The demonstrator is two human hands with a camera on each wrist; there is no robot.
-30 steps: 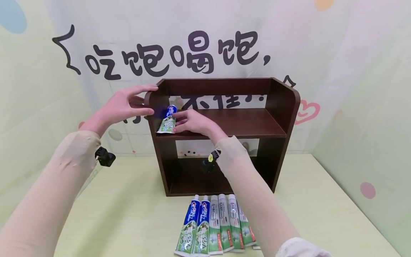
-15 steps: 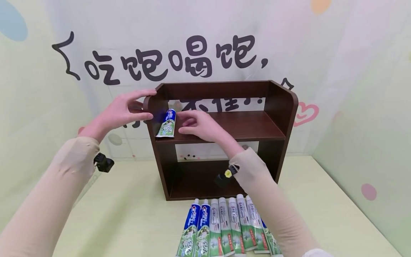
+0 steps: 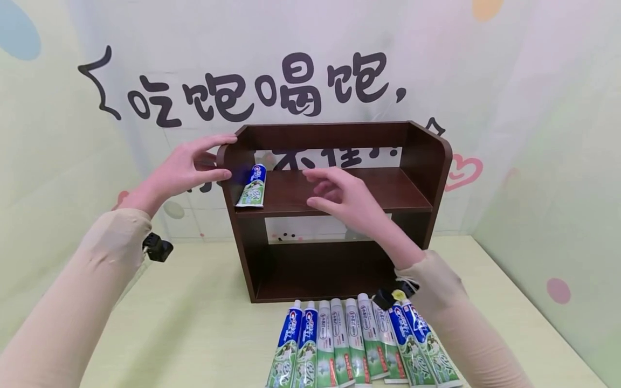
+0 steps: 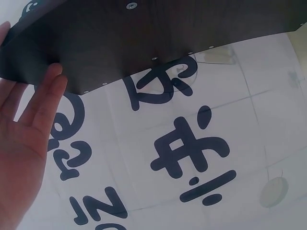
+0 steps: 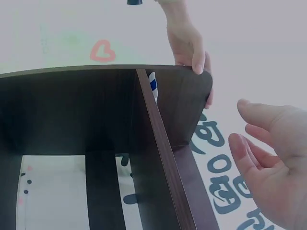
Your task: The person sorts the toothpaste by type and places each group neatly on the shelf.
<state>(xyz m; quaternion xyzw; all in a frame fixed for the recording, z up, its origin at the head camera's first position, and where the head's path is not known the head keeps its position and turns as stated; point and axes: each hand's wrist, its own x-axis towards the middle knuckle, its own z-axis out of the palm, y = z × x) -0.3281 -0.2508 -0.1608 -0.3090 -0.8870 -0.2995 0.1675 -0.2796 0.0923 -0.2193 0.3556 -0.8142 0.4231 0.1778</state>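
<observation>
Since one blue and green Crest toothpaste tube [image 3: 253, 188] lies at the left end of the brown shelf's [image 3: 287, 189] top board, a bit left of the frame's middle, setting it there looks done. Near the middle, the right hand [image 3: 351, 199] hangs apart from it, thumb and fingers spread, holding nothing. The left hand [image 3: 179, 164] has its fingers spread, touching the shelf's left side. Next seems to call for reaching down to the row of toothpaste tubes [image 3: 356, 342], low in the frame on the table [image 3: 199, 318], to pinch another.

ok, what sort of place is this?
Likely a staged recording booth: printed backdrop on three sides, a pale table with a brown shelf unit, and toothpaste tubes laid out in front.
</observation>
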